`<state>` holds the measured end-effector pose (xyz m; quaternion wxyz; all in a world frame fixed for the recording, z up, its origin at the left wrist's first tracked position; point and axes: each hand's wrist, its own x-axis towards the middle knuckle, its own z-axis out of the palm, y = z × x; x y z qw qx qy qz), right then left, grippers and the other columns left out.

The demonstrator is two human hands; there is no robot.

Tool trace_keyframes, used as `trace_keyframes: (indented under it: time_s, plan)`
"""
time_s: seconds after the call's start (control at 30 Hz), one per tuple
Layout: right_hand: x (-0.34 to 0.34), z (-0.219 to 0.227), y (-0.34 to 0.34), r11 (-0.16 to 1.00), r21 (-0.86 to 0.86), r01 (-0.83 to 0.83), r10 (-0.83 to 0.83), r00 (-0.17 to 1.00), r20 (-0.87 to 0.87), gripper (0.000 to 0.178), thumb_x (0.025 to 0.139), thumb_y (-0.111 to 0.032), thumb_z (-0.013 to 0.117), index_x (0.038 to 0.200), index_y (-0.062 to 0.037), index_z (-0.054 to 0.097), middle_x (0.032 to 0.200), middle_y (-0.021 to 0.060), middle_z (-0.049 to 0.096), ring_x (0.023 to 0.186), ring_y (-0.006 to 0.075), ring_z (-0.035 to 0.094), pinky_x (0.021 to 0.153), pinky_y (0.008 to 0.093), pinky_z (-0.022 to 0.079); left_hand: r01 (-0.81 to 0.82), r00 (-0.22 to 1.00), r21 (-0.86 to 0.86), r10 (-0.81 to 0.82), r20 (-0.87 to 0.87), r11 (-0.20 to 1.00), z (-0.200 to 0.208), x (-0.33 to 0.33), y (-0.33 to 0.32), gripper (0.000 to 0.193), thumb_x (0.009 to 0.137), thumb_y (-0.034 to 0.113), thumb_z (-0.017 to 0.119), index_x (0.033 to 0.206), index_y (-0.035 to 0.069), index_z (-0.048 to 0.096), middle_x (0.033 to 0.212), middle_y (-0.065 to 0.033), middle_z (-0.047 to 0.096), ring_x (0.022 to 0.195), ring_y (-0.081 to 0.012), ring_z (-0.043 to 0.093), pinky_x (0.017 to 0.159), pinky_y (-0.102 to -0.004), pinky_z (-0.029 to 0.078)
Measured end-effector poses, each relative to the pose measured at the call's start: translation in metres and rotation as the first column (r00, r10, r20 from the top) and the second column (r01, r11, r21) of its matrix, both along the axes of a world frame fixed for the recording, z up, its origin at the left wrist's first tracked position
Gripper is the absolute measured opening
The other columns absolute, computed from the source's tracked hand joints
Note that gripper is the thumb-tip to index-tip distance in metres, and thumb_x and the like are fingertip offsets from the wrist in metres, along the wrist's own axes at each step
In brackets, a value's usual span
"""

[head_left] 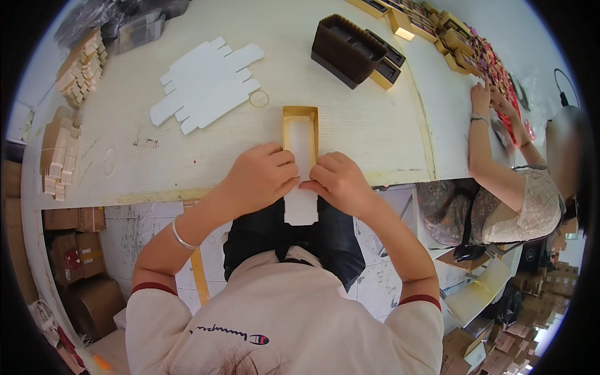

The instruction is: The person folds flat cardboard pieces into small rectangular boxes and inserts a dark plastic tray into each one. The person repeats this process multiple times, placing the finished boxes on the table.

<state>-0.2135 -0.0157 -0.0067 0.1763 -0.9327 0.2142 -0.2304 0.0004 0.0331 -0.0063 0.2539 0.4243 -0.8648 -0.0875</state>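
An open-topped carton [301,140], gold inside its walls with a white base, lies right in front of you at the near edge of the counter, its long white end flap hanging over toward your lap. Your left hand [265,172] and right hand [340,181] pinch its near end from either side, fingers curled. The counter [169,165] is pale and wood-grained, scuffed, with yellowed tape along its edge. Beyond the carton lie white flat card blanks [206,84], a thin ring [259,99] and a dark bristled block [347,50]; bundled card pieces [61,150] stand at left, gold boxes [401,25] at upper right. A co-worker [519,206] sits on your right, hands among red items. Brown boxes [87,250] sit beneath the counter over a stained, pale tiled floor [144,231]. Your cream shirt [300,312] bears dark script and a small emblem; one brown box has a red label, too small to read.
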Motion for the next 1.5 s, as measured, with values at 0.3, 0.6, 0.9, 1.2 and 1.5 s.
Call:
trace_keyframes:
  time_s: [0.3, 0.6, 0.9, 1.2, 1.5]
  plan:
    - [0.012, -0.001, 0.019, 0.914, 0.381, 0.139, -0.211, 0.966, 0.152, 0.009, 0.076, 0.002, 0.065, 0.082, -0.0007, 0.058, 0.075, 0.016, 0.058, 0.075, 0.0358, 0.056, 0.068, 0.042, 0.046, 0.01, 0.942, 0.31, 0.095, -0.321, 0.951, 0.001, -0.009, 0.005, 0.012, 0.081, 0.003, 0.065, 0.092, 0.002, 0.061, 0.086, -0.0099, 0.062, 0.073, -0.0295, 0.06, 0.063, -0.0359, 0.049]
    - [0.0, 0.005, 0.033, 0.968, 0.18, 0.177, -0.184, 0.983, 0.027, 0.034, 0.075, 0.003, 0.062, 0.109, -0.0023, 0.059, 0.103, 0.0179, 0.059, 0.095, 0.035, 0.056, 0.078, 0.0396, 0.045, -0.05, 0.916, 0.247, 0.143, -0.374, 0.968, -0.01, -0.012, 0.002, 0.01, 0.081, 0.002, 0.066, 0.079, -0.001, 0.057, 0.08, -0.0099, 0.058, 0.065, -0.0272, 0.057, 0.058, -0.0351, 0.045]
    - [-0.005, -0.02, 0.024, 0.995, 0.061, 0.083, -0.098, 0.943, 0.319, 0.027, 0.072, 0.006, 0.068, 0.097, 0.0004, 0.062, 0.104, 0.0143, 0.059, 0.088, 0.0285, 0.057, 0.073, 0.0348, 0.048, 0.14, 0.788, 0.501, 0.211, -0.579, 0.854, -0.003, -0.009, 0.004, 0.019, 0.094, 0.015, 0.057, 0.094, -0.002, 0.064, 0.08, -0.0109, 0.06, 0.059, -0.0163, 0.053, 0.057, -0.0284, 0.044]
    - [0.016, -0.02, 0.021, 0.75, 0.649, 0.124, -0.439, 0.828, 0.35, 0.015, 0.081, 0.006, 0.065, 0.093, 0.0003, 0.06, 0.102, 0.0143, 0.052, 0.071, 0.0231, 0.053, 0.062, 0.0271, 0.046, 0.05, 0.778, 0.635, 0.368, -0.509, 0.771, 0.005, -0.012, 0.011, 0.022, 0.095, 0.013, 0.053, 0.113, 0.002, 0.046, 0.088, -0.0164, 0.059, 0.075, -0.0284, 0.059, 0.069, -0.0345, 0.047]
    - [0.018, -0.017, 0.022, 0.89, -0.371, 0.266, -0.21, 0.96, 0.186, 0.03, 0.068, -0.005, 0.065, 0.098, -0.0042, 0.06, 0.098, 0.009, 0.054, 0.075, 0.0218, 0.056, 0.06, 0.0346, 0.043, -0.285, 0.893, 0.113, 0.307, -0.331, 0.952, -0.01, -0.026, 0.018, 0.015, 0.085, 0.003, 0.064, 0.098, 0.001, 0.057, 0.092, -0.0094, 0.06, 0.064, -0.0244, 0.059, 0.056, -0.0322, 0.048]
